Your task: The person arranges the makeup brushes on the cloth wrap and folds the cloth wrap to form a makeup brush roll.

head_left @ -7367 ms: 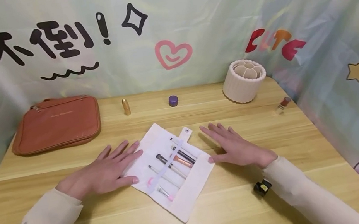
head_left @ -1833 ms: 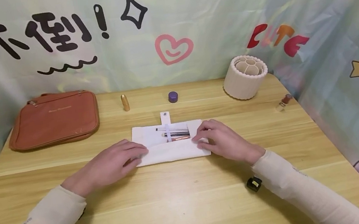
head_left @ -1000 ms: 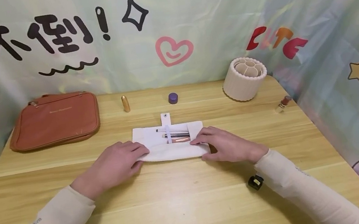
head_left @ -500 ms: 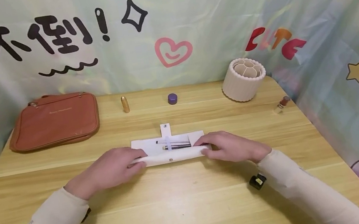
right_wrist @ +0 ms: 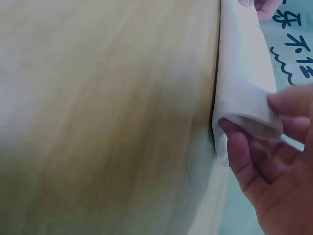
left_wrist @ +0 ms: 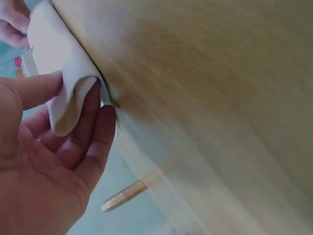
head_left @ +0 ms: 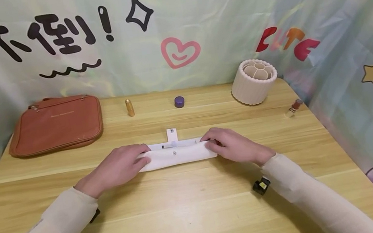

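Observation:
A white fabric brush roll (head_left: 178,156) lies at mid-table in the head view, mostly rolled up. A snap shows on its front, and a tab with a second snap (head_left: 171,131) points away from me. Only a narrow strip of the inside is visible, with the end of one brush; the other brushes are hidden. My left hand (head_left: 117,166) pinches the roll's left end, thumb in front and fingers behind, as the left wrist view shows. At the opposite end, my right hand (head_left: 236,145) grips the fold between thumb and fingers (right_wrist: 239,152).
A brown zip case (head_left: 57,124) lies at the back left. Along the back stand a gold bullet-shaped tube (head_left: 129,107), a purple cap (head_left: 179,101) and a cream ribbed holder (head_left: 253,82). A small lipstick-like tube (head_left: 294,108) is near the right edge. A printed curtain hangs behind.
The brush roll lay flat and turned at an angle with several brushes showing. It was squared up and rolled away from me, covering nearly all brushes. Both hands now hold its ends.

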`<state>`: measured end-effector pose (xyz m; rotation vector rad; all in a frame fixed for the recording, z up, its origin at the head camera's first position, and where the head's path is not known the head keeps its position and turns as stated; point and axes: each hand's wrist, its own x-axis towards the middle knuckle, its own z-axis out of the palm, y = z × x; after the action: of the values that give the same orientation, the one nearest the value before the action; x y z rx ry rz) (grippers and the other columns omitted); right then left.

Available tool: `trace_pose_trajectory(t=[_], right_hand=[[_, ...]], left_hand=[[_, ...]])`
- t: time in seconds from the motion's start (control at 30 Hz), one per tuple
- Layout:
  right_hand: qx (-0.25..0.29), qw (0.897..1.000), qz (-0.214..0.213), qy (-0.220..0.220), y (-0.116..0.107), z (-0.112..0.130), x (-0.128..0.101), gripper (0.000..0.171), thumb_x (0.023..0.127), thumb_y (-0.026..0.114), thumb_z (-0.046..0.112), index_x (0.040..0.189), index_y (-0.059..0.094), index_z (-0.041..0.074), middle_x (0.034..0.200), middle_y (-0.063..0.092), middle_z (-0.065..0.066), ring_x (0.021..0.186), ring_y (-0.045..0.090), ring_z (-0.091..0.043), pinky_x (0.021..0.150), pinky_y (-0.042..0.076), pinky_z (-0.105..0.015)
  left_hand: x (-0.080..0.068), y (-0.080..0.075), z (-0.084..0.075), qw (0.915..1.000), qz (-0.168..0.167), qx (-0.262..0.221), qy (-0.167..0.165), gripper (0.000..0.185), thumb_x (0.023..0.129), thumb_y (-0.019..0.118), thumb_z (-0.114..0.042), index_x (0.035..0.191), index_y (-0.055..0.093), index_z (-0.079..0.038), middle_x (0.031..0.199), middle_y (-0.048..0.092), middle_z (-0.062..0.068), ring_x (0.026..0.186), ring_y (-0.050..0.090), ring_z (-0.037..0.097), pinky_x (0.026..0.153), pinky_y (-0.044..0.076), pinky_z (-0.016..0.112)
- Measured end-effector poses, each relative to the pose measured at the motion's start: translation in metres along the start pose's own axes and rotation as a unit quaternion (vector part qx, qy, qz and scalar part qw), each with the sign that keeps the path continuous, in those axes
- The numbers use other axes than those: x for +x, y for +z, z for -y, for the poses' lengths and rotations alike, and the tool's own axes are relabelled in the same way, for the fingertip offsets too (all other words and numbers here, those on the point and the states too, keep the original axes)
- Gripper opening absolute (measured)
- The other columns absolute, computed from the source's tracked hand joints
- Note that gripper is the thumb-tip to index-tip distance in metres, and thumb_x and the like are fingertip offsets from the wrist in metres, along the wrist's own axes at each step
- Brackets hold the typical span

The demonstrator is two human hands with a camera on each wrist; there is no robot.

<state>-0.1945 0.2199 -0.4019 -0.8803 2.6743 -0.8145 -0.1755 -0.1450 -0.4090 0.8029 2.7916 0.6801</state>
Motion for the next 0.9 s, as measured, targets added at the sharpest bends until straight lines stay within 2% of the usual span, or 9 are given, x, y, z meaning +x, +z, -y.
trace_pose_trajectory(t=[0.17,0.3,0.4,0.5,0.63,0.73,0.83,0.9], right_hand=[[-0.029,0.999,-0.015,0.013,0.001,0.000,0.004,0.021,0.112,0.061,0.018,0.125,0.074,0.008,0.111,0.073,-0.004,0.094,0.062,-0.017,0.086,0.054,-0.036],[-0.039,0.999,-0.014,0.024,0.001,0.002,0.005,0.021,0.111,0.065,0.021,0.125,0.074,0.009,0.110,0.070,-0.003,0.094,0.062,-0.018,0.085,0.054,-0.036],[-0.048,0.998,-0.029,0.030,0.001,0.004,0.006,0.020,0.107,0.072,0.021,0.124,0.074,0.010,0.111,0.068,-0.002,0.098,0.063,-0.019,0.089,0.056,-0.038],[-0.064,0.996,-0.051,0.020,0.001,0.011,0.009,0.015,0.103,0.077,0.014,0.117,0.075,0.011,0.109,0.067,-0.002,0.100,0.065,-0.020,0.090,0.057,-0.040],[-0.083,0.995,-0.064,-0.006,0.004,0.020,0.013,0.012,0.100,0.076,0.003,0.109,0.077,0.011,0.103,0.070,-0.001,0.094,0.066,-0.018,0.084,0.059,-0.035],[-0.082,0.995,-0.064,-0.009,0.006,0.022,0.014,0.013,0.100,0.076,0.003,0.109,0.079,0.010,0.100,0.072,-0.001,0.089,0.065,-0.015,0.080,0.058,-0.031],[-0.050,0.997,-0.057,-0.002,0.007,0.016,0.014,0.012,0.101,0.077,0.009,0.112,0.080,0.011,0.099,0.072,0.000,0.088,0.063,-0.014,0.078,0.057,-0.029],[-0.012,0.999,-0.047,0.006,0.007,0.009,0.013,0.014,0.102,0.077,0.014,0.116,0.079,0.012,0.100,0.071,0.001,0.089,0.063,-0.014,0.078,0.055,-0.029]], left_hand=[[0.004,0.001,-0.004,0.9998,0.006,0.006,-0.020,0.020,0.108,0.066,-0.024,0.124,0.074,-0.014,0.118,0.078,0.003,0.098,0.068,0.019,0.092,0.057,0.049],[0.005,0.002,-0.004,0.9987,0.015,0.008,-0.048,0.026,0.108,0.068,-0.027,0.130,0.073,-0.014,0.129,0.077,0.007,0.110,0.071,0.025,0.097,0.057,0.054],[0.005,0.003,-0.007,0.9974,0.010,0.033,-0.064,0.031,0.106,0.072,-0.030,0.134,0.071,-0.016,0.131,0.074,0.006,0.115,0.069,0.027,0.094,0.057,0.054],[0.006,0.003,-0.012,0.9955,-0.018,0.076,-0.053,0.035,0.102,0.077,-0.028,0.134,0.071,-0.016,0.125,0.070,0.005,0.115,0.064,0.028,0.092,0.056,0.051],[0.011,0.006,-0.020,0.9926,-0.051,0.110,-0.004,0.029,0.099,0.076,-0.015,0.129,0.073,-0.013,0.111,0.068,0.005,0.101,0.062,0.025,0.088,0.056,0.046],[0.014,0.007,-0.021,0.9959,-0.032,0.083,0.016,0.025,0.102,0.070,-0.010,0.127,0.073,-0.012,0.102,0.068,0.001,0.087,0.061,0.018,0.080,0.057,0.039],[0.015,0.006,-0.015,1.0000,0.005,0.005,0.003,0.025,0.106,0.068,-0.013,0.131,0.071,-0.011,0.100,0.067,-0.002,0.083,0.060,0.013,0.078,0.054,0.034],[0.016,0.005,-0.009,0.9986,0.025,-0.044,-0.011,0.028,0.107,0.070,-0.016,0.134,0.070,-0.012,0.102,0.067,-0.002,0.085,0.059,0.013,0.080,0.052,0.033]])
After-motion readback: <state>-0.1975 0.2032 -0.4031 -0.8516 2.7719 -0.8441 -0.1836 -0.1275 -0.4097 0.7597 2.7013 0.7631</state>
